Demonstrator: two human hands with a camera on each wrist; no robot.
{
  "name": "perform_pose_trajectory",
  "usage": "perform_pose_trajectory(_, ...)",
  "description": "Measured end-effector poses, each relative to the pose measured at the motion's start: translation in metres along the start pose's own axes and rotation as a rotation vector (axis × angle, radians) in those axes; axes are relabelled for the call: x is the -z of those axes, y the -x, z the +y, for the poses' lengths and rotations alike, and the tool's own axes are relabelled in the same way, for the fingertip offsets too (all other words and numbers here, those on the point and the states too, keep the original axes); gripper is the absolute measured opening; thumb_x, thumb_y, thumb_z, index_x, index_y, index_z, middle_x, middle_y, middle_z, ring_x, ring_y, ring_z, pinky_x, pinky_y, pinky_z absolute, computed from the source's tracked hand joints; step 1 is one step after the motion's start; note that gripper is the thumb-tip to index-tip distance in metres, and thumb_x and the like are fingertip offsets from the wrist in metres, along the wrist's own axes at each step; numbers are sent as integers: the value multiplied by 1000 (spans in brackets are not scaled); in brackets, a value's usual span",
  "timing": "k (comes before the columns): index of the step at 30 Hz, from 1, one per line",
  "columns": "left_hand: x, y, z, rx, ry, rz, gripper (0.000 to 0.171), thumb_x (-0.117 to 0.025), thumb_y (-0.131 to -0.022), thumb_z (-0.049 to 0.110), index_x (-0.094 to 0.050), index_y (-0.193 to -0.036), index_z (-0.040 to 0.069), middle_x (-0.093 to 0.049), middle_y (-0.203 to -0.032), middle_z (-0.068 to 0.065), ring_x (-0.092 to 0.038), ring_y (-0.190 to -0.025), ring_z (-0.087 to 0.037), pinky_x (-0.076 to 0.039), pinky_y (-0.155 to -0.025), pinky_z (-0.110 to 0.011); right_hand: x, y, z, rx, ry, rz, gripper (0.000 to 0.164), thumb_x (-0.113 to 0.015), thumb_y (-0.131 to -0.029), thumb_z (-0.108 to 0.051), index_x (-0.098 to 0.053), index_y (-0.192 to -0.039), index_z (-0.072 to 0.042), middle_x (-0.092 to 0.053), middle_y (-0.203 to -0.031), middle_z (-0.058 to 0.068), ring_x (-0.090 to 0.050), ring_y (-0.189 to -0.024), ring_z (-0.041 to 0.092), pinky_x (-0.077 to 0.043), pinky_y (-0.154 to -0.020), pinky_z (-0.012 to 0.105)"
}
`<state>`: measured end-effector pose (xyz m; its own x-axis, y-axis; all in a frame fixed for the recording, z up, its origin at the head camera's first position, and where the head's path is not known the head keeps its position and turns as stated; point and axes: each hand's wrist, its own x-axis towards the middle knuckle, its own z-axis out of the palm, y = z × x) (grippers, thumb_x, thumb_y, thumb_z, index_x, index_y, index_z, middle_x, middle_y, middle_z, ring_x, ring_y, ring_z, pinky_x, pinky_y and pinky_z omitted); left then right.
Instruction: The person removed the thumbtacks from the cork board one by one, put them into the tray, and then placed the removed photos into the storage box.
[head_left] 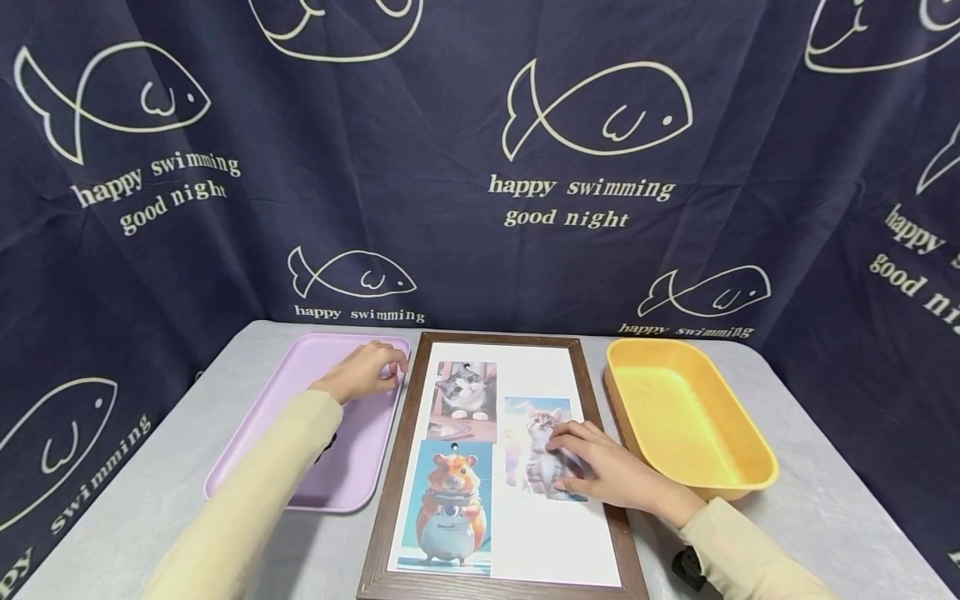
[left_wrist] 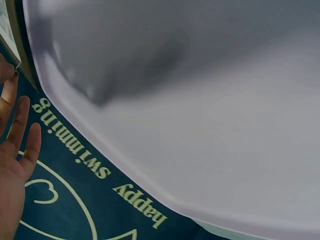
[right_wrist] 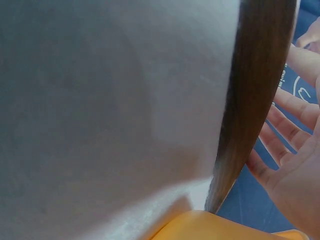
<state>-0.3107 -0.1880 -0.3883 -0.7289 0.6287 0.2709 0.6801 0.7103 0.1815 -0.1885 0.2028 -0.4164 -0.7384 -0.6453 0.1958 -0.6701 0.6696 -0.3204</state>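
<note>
Looks like draped booth, w/ fish-print cloth (head_left: 465, 242) arnd gray tbl (head_left: 795, 517)

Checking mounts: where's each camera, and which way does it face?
Head: worn on the head, facing forward and down over the brown frame; left hand, right hand and sleeves show.
Left wrist: on that wrist, facing the purple tray; left hand at left edge.
Right wrist: on that wrist, facing the frame's edge; right hand at right edge, yellow bin below.
Shared: head and left wrist show the tray.
</note>
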Motion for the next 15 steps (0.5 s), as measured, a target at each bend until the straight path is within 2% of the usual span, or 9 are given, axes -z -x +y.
perform_pose_trajectory(7,-1,12,-6,19,-11,2,17,-65,-67,3,-66,-84,8,-63,-74,-3,-58,-73,-20,-47,-72,-37,-1,0,1,3,6,5,39,-71,-76,-32,-59,-109,-14,-54,-117,-3,-47,-111,15,-43,-90,38)
perform_pose_trajectory(15,-6,19,-12,46,6,11,19,-64,-67,2,-66,-85,8,-60,-72,-1,-57,-72,-19,-47,-71,-36,-1,0,0,13,9,16,40,-71,-76,-32,-59,-109,-14,-54,-116,-4,-46,-109,14,-44,-89,38)
